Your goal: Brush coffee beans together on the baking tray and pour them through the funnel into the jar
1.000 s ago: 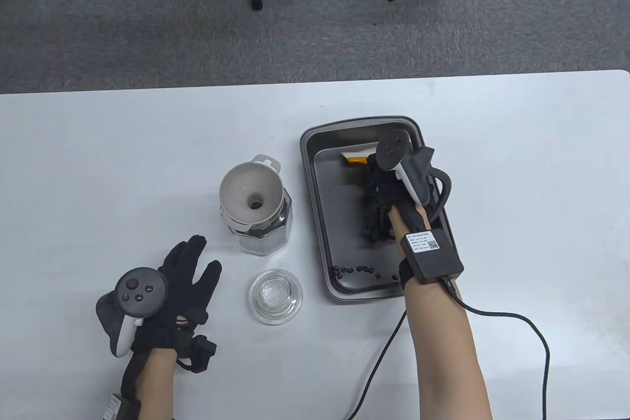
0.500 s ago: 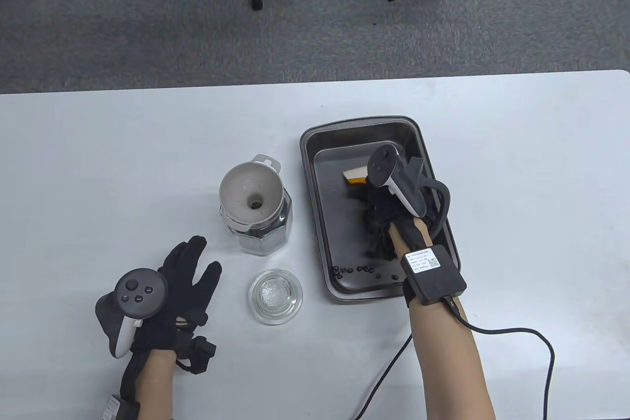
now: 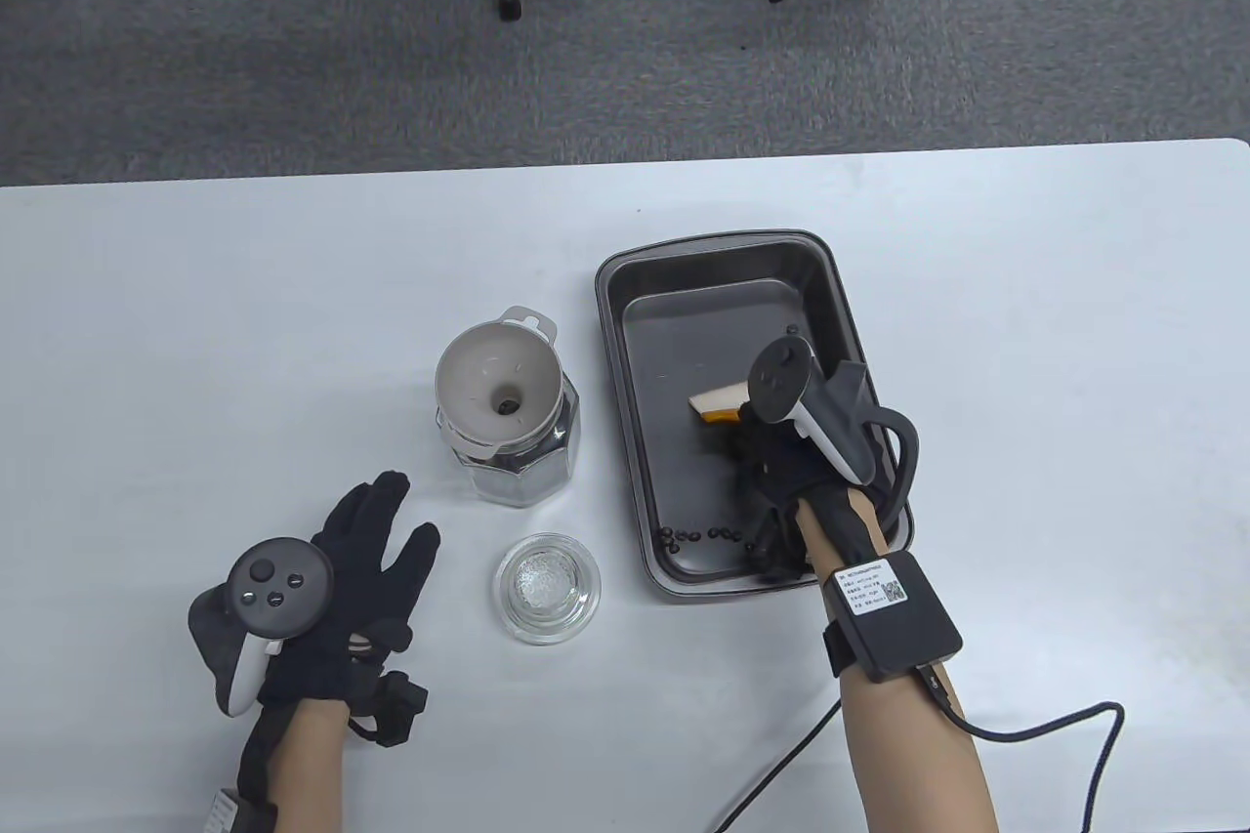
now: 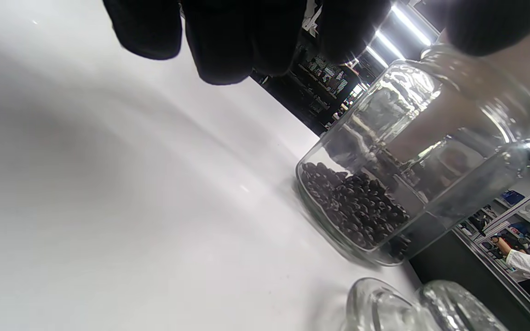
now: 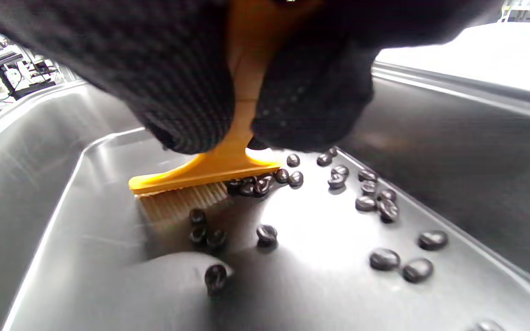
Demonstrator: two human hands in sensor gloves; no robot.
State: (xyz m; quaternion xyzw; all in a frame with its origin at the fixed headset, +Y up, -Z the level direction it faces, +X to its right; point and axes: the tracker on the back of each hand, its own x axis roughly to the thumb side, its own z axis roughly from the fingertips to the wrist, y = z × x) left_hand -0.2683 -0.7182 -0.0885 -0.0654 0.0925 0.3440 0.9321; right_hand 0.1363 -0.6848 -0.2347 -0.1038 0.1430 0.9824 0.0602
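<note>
Table view: overhead, whole table (image 3: pixel 293 286). Wrist views: low, close; right shares tray (image 3: pixel 625 442) (image 5: pixel 39 151).

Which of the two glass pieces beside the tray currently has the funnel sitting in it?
The tall jar, which stands farther from the person and holds beans; the low glass lid nearer them carries nothing.

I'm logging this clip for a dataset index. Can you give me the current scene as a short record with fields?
right hand: grips the orange brush, bristles down in the baking tray
left hand: flat on the table, holding nothing
coffee beans: scattered on the tray floor, some against the bristles
funnel: seated in the jar
jar: partly filled with beans
glass lid: on the table near the jar
</note>
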